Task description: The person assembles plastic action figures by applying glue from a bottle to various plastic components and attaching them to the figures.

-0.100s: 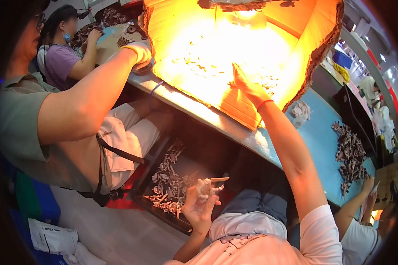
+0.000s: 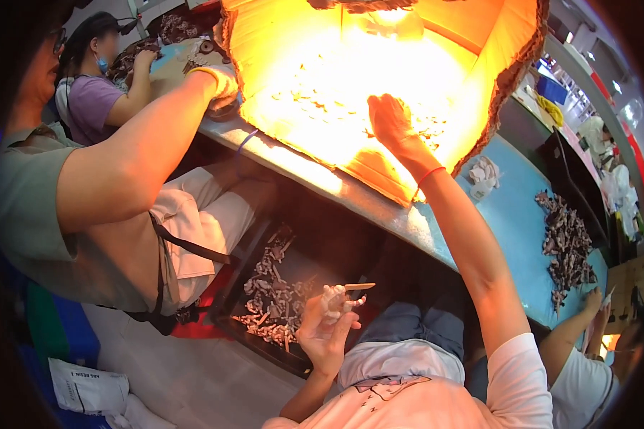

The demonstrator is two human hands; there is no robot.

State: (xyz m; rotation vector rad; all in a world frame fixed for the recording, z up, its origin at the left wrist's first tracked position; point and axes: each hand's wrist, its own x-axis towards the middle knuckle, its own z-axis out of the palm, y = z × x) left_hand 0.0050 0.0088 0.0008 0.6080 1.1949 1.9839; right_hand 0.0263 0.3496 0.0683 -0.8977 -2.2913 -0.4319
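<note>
While the right hand (image 2: 392, 123) reaches up into the brightly lit orange cardboard box (image 2: 479, 28) on the blue table (image 2: 511, 214), fingers bent down over the scattered small pieces (image 2: 315, 100) on its floor, whether it has pinched one cannot be told; glare washes out the fingertips. Left hand (image 2: 325, 332) hangs low over the lap, fingers curled around a small pale moulded part (image 2: 333, 297), with a thin tan stick-like tool (image 2: 359, 287) jutting sideways from the grip. Part looks whitish, knobbly, small; detail too fine to read.

Progress, as a judgement: well underway, not near done. A black tray (image 2: 236, 329) under the table edge holds a heap of similar pale pieces (image 2: 272, 304); many bits remain in the box. A dark pile (image 2: 567, 247) lies further right on the table. A neighbour's gloved hand (image 2: 222, 86) rests at the box's left edge.
</note>
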